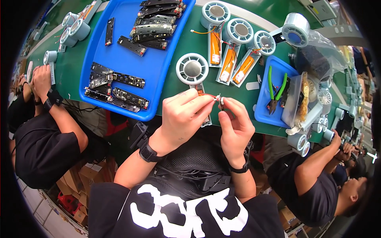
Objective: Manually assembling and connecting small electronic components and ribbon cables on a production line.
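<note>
My left hand [183, 112] is closed in a pinch on a small wire connector [216, 97] with red and orange leads. Facing it, my right hand [237, 129] pinches a small dark circuit board [221, 104], seen nearly edge-on; a white part shows at its top. The fingertips almost meet, and I cannot tell whether connector and board are joined. Just beyond my hands lies a pale blue handheld fan body [192, 68] with a silver disc in its round head. Its handle runs down beneath my hands and is mostly hidden.
A large blue tray [156, 85] with several black circuit boards [129, 79] lies left. Several fan bodies with orange batteries [229, 63] sit ahead. Right, a small blue tray [264, 113] holds green-handled cutters [274, 89] beside a clear container. Co-workers sit on both sides.
</note>
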The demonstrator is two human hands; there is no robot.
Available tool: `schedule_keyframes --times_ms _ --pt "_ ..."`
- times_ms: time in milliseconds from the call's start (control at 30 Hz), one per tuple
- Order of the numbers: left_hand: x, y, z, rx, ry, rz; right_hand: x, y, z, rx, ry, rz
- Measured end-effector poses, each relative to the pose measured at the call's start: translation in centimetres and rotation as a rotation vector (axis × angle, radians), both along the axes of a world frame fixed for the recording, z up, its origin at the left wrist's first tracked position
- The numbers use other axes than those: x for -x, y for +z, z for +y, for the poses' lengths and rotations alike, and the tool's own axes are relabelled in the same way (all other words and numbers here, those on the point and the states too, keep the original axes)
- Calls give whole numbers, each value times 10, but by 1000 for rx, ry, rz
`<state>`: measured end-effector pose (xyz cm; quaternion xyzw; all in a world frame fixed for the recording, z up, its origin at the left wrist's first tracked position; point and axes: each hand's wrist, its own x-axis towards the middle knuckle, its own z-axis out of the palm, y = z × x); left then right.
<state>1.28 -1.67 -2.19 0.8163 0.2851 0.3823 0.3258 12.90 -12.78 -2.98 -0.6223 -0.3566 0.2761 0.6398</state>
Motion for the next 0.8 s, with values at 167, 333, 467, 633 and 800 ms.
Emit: schedule_keyframes --times_ms 167,333,467,633,800 --pt "-2 2 1 -136 -7 28 0 3 -2 42 -19 -69" --pt "-1 2 0 -270 -21 97 -2 9 -2 99 -12 -128" --pt "-2 -1 0 -343 -10 108 -3 17 0 148 4 -74" --pt "-1 0 -1 -337 -14 124 -2 27 2 195 18 30" --pt "-2 -2 -2 -333 -22 126 -2 30 2 226 14 91"
